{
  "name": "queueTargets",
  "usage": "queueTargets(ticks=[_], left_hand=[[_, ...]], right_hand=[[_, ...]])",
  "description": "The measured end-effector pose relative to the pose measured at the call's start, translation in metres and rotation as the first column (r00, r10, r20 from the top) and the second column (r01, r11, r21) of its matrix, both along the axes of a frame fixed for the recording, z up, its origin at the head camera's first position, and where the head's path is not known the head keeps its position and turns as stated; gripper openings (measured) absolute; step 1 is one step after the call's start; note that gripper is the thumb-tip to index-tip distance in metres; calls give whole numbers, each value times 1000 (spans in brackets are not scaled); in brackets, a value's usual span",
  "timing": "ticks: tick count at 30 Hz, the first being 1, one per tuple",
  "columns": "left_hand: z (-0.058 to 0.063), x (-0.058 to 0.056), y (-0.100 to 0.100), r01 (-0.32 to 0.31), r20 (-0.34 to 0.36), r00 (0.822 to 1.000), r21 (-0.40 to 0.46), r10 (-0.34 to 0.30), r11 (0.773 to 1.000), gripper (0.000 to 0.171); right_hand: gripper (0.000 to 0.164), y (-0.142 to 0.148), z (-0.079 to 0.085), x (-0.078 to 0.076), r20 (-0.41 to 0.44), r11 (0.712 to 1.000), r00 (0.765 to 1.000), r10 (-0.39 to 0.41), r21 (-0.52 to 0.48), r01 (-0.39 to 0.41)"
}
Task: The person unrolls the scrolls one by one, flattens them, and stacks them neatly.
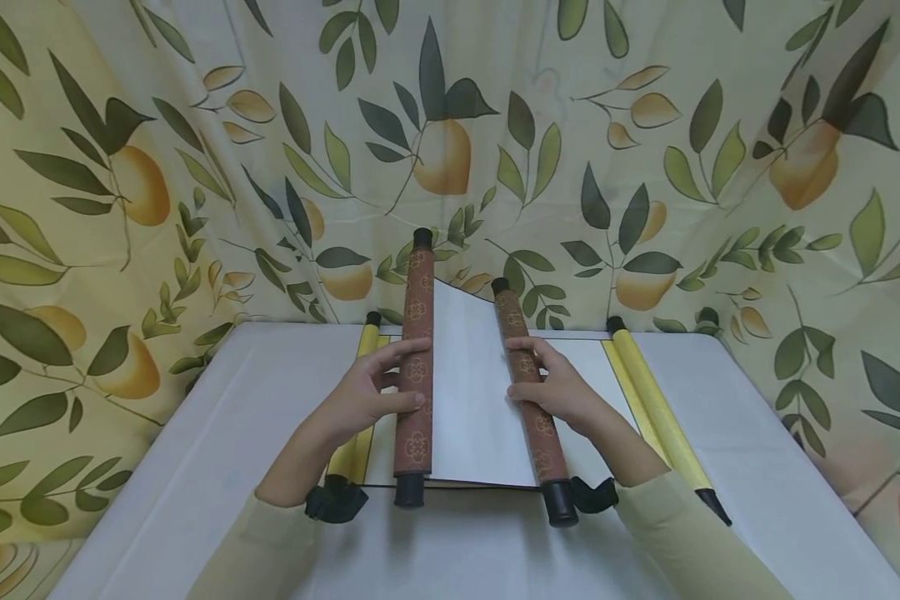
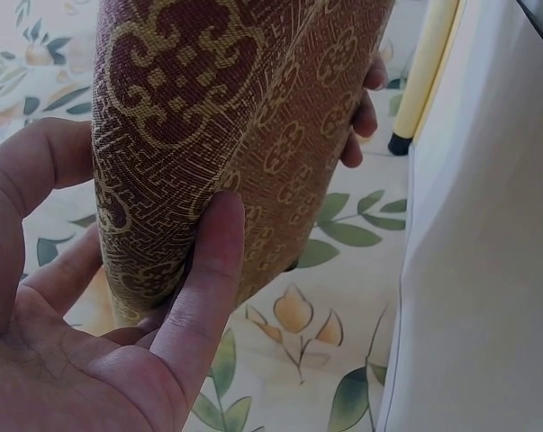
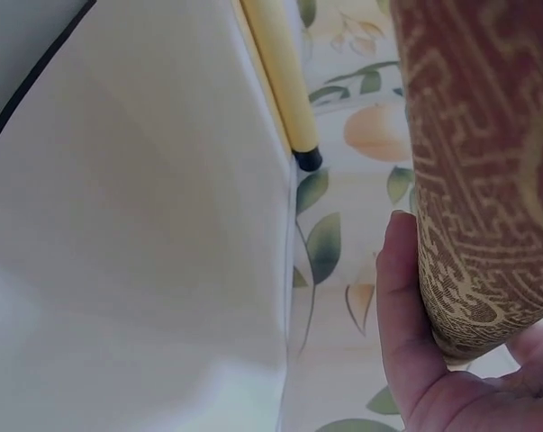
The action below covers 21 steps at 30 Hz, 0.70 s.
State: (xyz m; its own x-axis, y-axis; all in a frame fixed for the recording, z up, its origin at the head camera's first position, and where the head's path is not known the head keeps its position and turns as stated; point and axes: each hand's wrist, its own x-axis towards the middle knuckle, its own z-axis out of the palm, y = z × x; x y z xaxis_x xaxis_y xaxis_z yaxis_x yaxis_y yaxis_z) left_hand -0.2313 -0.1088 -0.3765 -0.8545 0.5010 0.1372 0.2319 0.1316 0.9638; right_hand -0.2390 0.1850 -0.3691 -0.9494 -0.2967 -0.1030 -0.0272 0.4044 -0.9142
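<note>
Both hands hold a red-brown brocade scroll with gold flower patterns and black rod ends, raised above the table. Its left roll is gripped by my left hand, thumb on the near face. Around the right roll curl the fingers and thumb of my right hand. A white sheet stretches between the two rolls. Up close, the left wrist view shows the gold-woven cloth against the thumb. In the right wrist view a finger lies along the brocade.
Beneath lies a second scroll, spread on the white table, with a yellow left roll and a yellow right roll, both black-tipped. Dark ribbon pieces sit near the front. A fruit-patterned curtain hangs behind the table.
</note>
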Motion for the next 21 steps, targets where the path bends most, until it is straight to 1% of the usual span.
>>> queueTargets(ticks=[3, 7, 13, 17, 21], left_hand=[[0, 0, 0, 4, -3, 1000, 1, -4, 1000, 61], [-1, 0, -1, -8, -11, 1000, -5, 8, 1000, 61], [-2, 1, -2, 0, 5, 1000, 10, 0, 1000, 62], [-2, 1, -2, -4, 4, 1000, 13, 4, 1000, 62], [-2, 1, -2, -4, -4, 1000, 10, 4, 1000, 62]], right_hand=[[63, 0, 0, 1, 2, 1000, 1000, -3, -4, 3], [62, 0, 0, 1, 6, 1000, 1000, -3, -4, 3], [63, 0, -1, -1, 2, 1000, 1000, -9, 1, 9], [64, 3, -11, -8, 1, 1000, 1000, -7, -14, 7], [63, 7, -23, -15, -15, 1000, 1000, -7, 3, 7]])
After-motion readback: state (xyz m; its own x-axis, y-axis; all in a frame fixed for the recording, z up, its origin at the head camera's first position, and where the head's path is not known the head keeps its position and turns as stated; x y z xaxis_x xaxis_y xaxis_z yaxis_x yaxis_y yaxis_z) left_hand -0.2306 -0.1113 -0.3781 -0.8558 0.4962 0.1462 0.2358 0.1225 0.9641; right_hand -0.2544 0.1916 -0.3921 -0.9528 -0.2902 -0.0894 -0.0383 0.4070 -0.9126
